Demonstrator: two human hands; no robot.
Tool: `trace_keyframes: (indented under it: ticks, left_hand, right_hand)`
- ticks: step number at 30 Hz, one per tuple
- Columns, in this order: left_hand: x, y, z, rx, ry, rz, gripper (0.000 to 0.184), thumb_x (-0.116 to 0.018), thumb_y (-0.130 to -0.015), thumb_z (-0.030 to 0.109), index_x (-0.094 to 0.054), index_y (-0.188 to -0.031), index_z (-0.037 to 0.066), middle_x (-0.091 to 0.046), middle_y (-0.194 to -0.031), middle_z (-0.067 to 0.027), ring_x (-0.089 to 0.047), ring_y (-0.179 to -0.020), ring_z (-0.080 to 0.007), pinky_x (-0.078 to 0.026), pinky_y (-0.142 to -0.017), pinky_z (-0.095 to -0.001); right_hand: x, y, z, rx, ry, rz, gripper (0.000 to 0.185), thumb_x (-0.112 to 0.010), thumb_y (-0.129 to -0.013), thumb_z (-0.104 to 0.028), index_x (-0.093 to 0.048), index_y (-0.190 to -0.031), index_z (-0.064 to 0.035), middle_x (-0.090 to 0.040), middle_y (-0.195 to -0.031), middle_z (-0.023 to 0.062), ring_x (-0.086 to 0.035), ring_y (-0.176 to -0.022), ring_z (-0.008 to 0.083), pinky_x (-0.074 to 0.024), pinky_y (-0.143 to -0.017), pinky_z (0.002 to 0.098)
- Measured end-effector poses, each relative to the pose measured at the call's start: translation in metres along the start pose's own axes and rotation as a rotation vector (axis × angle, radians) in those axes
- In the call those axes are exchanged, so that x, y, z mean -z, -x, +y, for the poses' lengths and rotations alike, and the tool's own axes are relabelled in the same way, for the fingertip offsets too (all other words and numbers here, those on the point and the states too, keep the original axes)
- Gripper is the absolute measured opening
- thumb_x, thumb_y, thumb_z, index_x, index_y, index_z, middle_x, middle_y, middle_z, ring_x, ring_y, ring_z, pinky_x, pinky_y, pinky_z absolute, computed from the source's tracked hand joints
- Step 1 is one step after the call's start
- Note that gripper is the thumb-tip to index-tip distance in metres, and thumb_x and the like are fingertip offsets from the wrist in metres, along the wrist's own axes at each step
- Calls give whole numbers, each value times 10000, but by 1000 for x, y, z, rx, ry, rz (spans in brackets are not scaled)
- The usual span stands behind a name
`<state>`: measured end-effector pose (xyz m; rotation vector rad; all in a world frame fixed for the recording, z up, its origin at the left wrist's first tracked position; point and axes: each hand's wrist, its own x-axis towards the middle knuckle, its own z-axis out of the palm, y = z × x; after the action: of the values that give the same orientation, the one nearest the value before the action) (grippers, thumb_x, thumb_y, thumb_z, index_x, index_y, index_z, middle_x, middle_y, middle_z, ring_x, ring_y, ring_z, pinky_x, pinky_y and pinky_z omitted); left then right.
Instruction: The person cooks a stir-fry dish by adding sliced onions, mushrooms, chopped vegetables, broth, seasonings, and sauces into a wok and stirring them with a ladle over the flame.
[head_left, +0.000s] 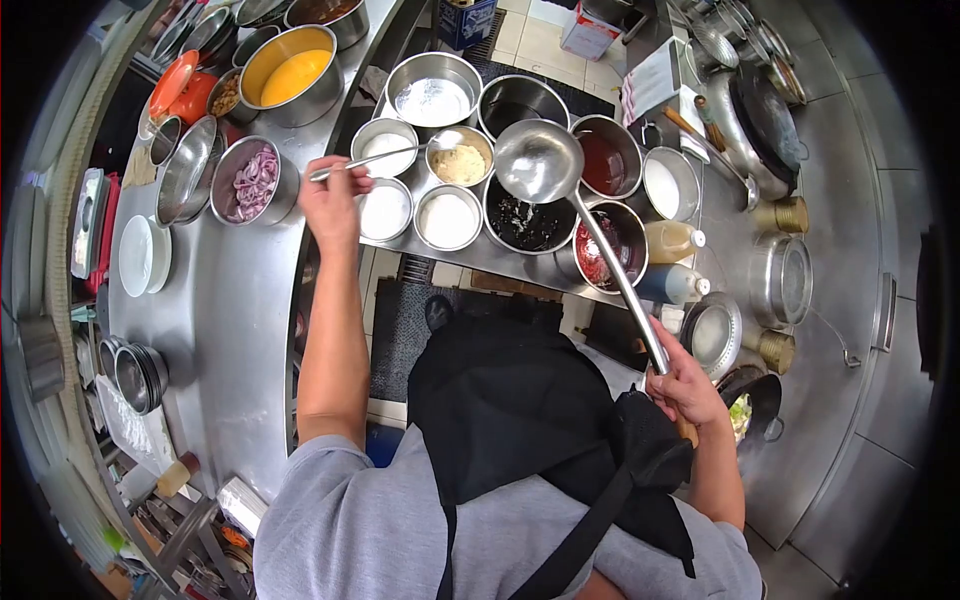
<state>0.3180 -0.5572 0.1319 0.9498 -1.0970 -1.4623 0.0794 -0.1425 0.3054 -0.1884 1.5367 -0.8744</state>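
My left hand [333,205] is closed around the thin metal handle of a spoon [385,156]. Its far end reaches the rim of a pot of pale tan granules [458,163]; I cannot make out the spoon's bowl clearly. In my right hand [690,385] is the long handle of a large steel ladle [541,162]. The ladle's bowl hangs over the containers, between a pot of dark liquid [520,105] and a pot of black bits [530,222]. Pots of white powder [449,219] stand close to the spoon, and a pot of red sauce [608,155] is right of the ladle.
On the left counter are a pot of sliced onions [254,182], a pot of yellow liquid [288,75] and white bowls [145,255]. Right of the pots stand two bottles [672,284]. A wok [765,400] with food sits beyond my right hand.
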Motion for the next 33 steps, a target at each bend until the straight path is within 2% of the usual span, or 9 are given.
trace_keyframes:
  ticks: [4,6,8,10,14,17,24,27,33]
  left_hand:
    - [-37,10,-12,-192,-480,-72,136,-556,-917,128,-590,-904,-3,-673,-664,-110,-685,-619,-155,-534,-594,-299]
    - [-41,0,-36,-205,-632,-73,127,-556,-891,136,-594,-894,15,-654,-648,-146,-685,-600,-224,-526,-590,-348]
    - [-44,-10,-65,-296,-755,-101,132,-561,-871,145,-584,-894,18,-649,-699,-186,-652,-649,-366,-513,-628,-432]
    - [-52,-12,-73,-241,-769,-123,127,-564,-870,138,-582,-905,17,-651,-710,-186,-644,-667,-383,-512,-639,-438]
    - [-54,-18,-99,-221,-769,-135,118,-557,-880,127,-581,-908,16,-658,-699,-168,-664,-646,-335,-516,-630,-416]
    - [-55,-14,-105,-69,-606,-91,143,-526,-926,130,-579,-900,0,-685,-689,-112,-687,-613,-188,-537,-607,-339]
    - [-53,-17,-119,111,-414,-34,139,-511,-943,99,-567,-935,-28,-699,-741,-126,-679,-608,-160,-542,-549,-287]
    - [-55,-16,-111,173,-378,-1,129,-516,-962,94,-561,-973,-27,-694,-782,-139,-660,-608,-144,-523,-524,-256]
    - [-39,-16,-91,242,-148,39,119,-519,-955,79,-537,-1005,-28,-681,-790,-155,-665,-614,-171,-518,-518,-255]
  right_hand:
    - [2,-2,7,-11,17,-63,892,-553,-818,32,-122,-1560,-214,-452,-664,36,-390,-448,94,-380,-395,222]
    - [5,-5,18,0,13,-63,891,-559,-822,28,-120,-1560,-212,-463,-668,36,-403,-458,93,-382,-395,223]
    - [10,-5,29,48,-38,-69,892,-569,-826,17,-117,-1560,-213,-463,-668,36,-406,-460,94,-383,-395,223]
    - [8,0,27,52,-33,-46,893,-573,-828,14,-117,-1560,-216,-460,-663,33,-403,-458,93,-382,-393,223]
    - [-2,12,19,29,-91,71,919,-630,-784,-18,-152,-1557,-153,-468,-647,2,-405,-514,76,-312,-438,206]
    - [5,14,34,74,-187,76,937,-645,-766,-22,-155,-1555,-151,-482,-650,14,-417,-500,76,-313,-417,196]
    - [4,18,37,61,-193,129,935,-656,-760,-30,-171,-1551,-144,-491,-658,23,-422,-484,75,-319,-396,188]
    - [9,17,39,78,-136,71,896,-581,-829,8,-115,-1560,-220,-420,-630,23,-373,-445,90,-371,-371,225]
    - [9,15,31,73,-115,62,900,-565,-821,19,-108,-1560,-216,-433,-631,36,-373,-421,92,-366,-366,224]
